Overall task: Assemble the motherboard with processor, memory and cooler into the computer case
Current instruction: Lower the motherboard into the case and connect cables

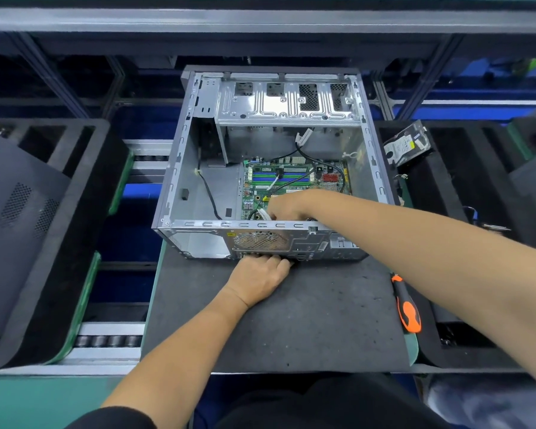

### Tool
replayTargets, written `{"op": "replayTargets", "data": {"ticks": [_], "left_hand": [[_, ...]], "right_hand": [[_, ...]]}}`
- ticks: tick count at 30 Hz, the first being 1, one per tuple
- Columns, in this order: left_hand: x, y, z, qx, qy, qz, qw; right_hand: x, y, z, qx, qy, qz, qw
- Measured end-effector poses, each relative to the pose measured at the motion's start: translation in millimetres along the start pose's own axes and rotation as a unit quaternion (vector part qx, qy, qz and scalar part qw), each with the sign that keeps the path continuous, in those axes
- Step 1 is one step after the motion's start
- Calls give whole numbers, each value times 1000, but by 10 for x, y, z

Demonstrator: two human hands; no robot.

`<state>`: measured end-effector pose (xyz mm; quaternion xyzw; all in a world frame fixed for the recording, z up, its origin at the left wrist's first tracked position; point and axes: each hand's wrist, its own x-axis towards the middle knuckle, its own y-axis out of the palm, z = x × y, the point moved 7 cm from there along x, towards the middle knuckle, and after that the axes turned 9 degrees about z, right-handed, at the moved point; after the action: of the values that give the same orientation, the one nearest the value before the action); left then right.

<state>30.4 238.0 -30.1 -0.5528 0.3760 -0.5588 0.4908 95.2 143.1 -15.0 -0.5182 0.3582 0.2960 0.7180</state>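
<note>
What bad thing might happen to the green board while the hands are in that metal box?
Loose black cables lie across the green board; the right hand working there might snag or trap one. The metal box has bare edges that might scratch the arm. The screwdriver near the mat's edge might roll off.

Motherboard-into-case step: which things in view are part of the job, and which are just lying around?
In the job:
- computer case, open on the mat
- motherboard inside it
- right hand reaching in over the board
- left hand at the case's rear panel

Lying about:
- orange-and-black screwdriver at the mat's right edge
- hard drive in the right foam tray
- dark side panel on the left tray
</note>
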Motion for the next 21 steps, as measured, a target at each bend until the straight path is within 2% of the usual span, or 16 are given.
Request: {"op": "replayTargets", "data": {"ticks": [4,7,12,17,21], "left_hand": [[6,9,-37,5,23,9,1000],[-1,50,-74,5,49,31,998],[7,65,-89,6,57,41,997],[13,27,-100,10,56,41,998],[14,34,-99,5,58,46,997]], "right_hand": [[-19,-71,62,-7,-11,-46,999],[-15,-64,69,-9,-18,-53,998],[-71,-109,63,68,-73,-85,991],[-35,-93,180,142,-114,-36,983],[34,-174,225,144,-107,-53,982]]}}
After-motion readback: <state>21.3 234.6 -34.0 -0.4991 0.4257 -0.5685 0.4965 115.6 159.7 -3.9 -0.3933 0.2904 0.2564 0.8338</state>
